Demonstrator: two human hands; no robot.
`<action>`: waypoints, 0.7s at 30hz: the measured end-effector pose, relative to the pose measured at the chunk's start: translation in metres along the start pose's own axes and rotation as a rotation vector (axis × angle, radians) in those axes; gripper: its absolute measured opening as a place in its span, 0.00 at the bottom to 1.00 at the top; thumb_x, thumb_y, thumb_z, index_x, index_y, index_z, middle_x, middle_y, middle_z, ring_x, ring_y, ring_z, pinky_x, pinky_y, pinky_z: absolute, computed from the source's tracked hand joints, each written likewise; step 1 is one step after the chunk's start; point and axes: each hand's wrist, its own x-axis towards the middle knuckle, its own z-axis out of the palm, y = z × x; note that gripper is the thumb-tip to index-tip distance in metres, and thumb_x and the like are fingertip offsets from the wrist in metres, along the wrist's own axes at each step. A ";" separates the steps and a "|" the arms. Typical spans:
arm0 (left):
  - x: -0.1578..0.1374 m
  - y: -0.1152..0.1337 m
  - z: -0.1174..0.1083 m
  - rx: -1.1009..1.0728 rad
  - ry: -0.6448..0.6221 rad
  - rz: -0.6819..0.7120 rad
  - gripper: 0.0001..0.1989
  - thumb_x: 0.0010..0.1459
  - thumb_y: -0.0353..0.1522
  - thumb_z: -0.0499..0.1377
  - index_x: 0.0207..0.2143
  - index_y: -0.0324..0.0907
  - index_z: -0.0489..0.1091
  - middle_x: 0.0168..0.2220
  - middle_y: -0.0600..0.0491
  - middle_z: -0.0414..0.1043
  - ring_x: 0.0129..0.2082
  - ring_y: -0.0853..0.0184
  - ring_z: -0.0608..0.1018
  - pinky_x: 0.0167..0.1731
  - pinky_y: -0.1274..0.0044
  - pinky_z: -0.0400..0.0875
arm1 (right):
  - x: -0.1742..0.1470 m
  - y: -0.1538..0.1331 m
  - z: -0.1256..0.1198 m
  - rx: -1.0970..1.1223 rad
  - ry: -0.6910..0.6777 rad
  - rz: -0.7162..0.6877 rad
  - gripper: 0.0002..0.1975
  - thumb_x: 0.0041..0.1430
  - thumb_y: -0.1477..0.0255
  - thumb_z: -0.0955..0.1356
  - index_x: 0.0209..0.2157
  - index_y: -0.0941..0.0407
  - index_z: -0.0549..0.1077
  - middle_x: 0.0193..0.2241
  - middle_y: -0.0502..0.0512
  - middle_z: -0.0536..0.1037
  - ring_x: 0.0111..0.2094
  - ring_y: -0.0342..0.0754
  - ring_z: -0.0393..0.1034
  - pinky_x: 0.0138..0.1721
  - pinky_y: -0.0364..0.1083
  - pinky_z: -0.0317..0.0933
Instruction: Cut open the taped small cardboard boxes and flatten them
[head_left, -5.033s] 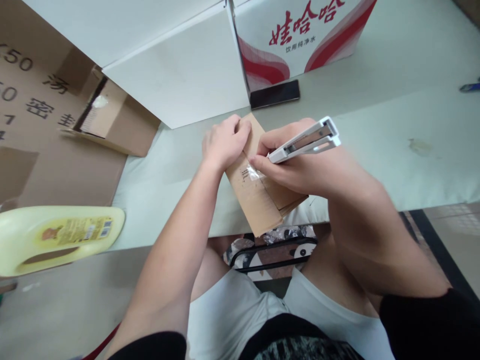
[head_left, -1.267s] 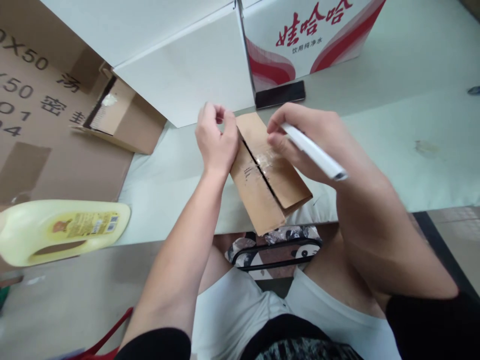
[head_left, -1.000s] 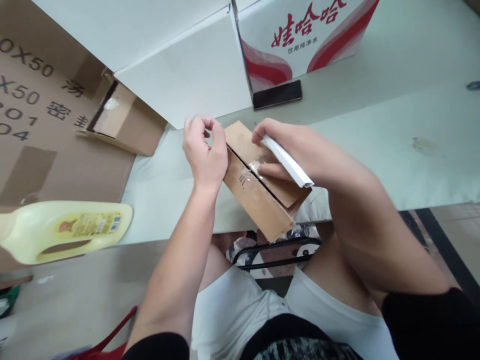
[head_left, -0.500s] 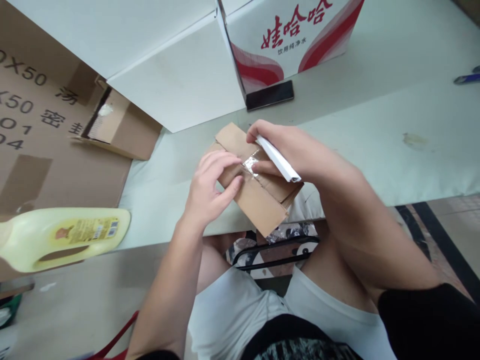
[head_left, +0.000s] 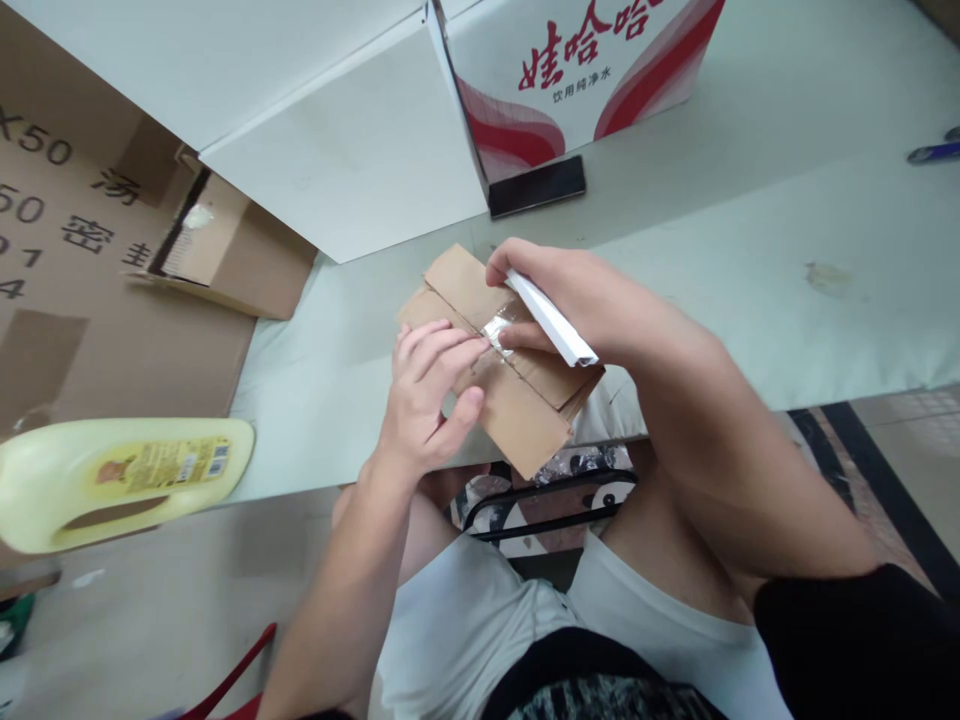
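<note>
One brown box (head_left: 517, 390) lies on the table (head_left: 750, 290), one corner past the edge. The left hand (head_left: 424, 395) is spread over it. The right hand (head_left: 581, 290) holds a white cutter (head_left: 551, 318), one finger on the shiny tape (head_left: 493, 328).

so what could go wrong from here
The right hand holds a white tool near the left hand's fingers; if a blade is out, which I can't see, a slip might nick them.

The near corner of the cardboard box seems to jut past the edge of the table, so pressing there could tip it.

The yellow bottle lies along that edge and might fall if the left arm knocks it.
</note>
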 end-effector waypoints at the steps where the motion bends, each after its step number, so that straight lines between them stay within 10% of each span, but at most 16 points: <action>1: -0.002 0.000 0.001 0.025 -0.016 0.017 0.20 0.71 0.43 0.50 0.56 0.46 0.74 0.53 0.45 0.76 0.61 0.51 0.72 0.65 0.53 0.58 | 0.000 0.000 0.000 0.000 0.001 -0.001 0.20 0.55 0.68 0.71 0.50 0.53 0.69 0.36 0.51 0.74 0.34 0.47 0.63 0.37 0.46 0.52; 21: -0.031 -0.014 0.029 -0.015 0.210 0.070 0.21 0.72 0.43 0.45 0.58 0.56 0.72 0.55 0.49 0.72 0.65 0.54 0.66 0.69 0.54 0.48 | 0.001 -0.005 0.001 -0.034 0.057 0.078 0.19 0.57 0.68 0.71 0.50 0.52 0.70 0.36 0.52 0.76 0.35 0.50 0.69 0.39 0.48 0.59</action>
